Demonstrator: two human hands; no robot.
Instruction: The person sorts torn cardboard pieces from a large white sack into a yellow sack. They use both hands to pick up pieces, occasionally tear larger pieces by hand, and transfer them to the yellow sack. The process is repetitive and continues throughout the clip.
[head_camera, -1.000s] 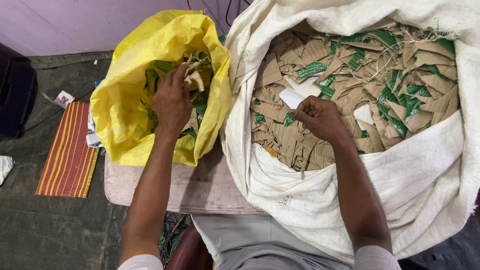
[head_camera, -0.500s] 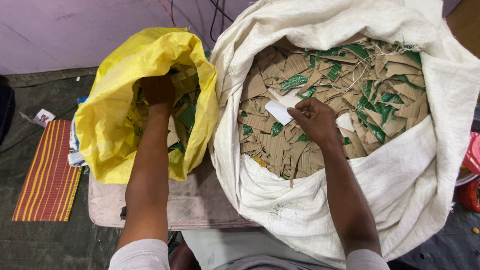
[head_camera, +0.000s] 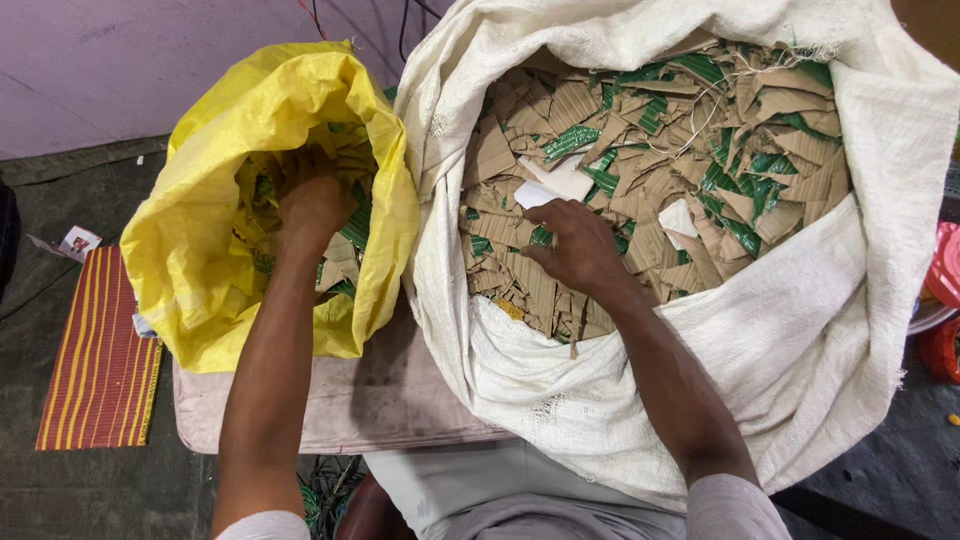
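Note:
My left hand (head_camera: 315, 200) reaches down into a yellow woven sack (head_camera: 190, 250), its back toward me and its fingers buried among brown and green cardboard scraps (head_camera: 345, 255). My right hand (head_camera: 580, 250) lies spread over the heap of brown and green cardboard scraps (head_camera: 740, 150) that fills a large white woven sack (head_camera: 780, 350). Its fingertips touch a white piece (head_camera: 560, 180) near the heap's left side. The two sacks stand side by side, touching.
Both sacks rest on a worn pinkish-grey pad (head_camera: 350, 400). A red striped mat (head_camera: 100, 370) and a small card (head_camera: 78, 240) lie on the dark floor at left. Red and pink containers (head_camera: 945, 290) sit at the right edge. Cables (head_camera: 405, 25) hang on the purple wall.
My left hand, which held scraps at the yellow sack's mouth, has pushed deeper into it. My right hand stays on the white sack's heap, shifted slightly left.

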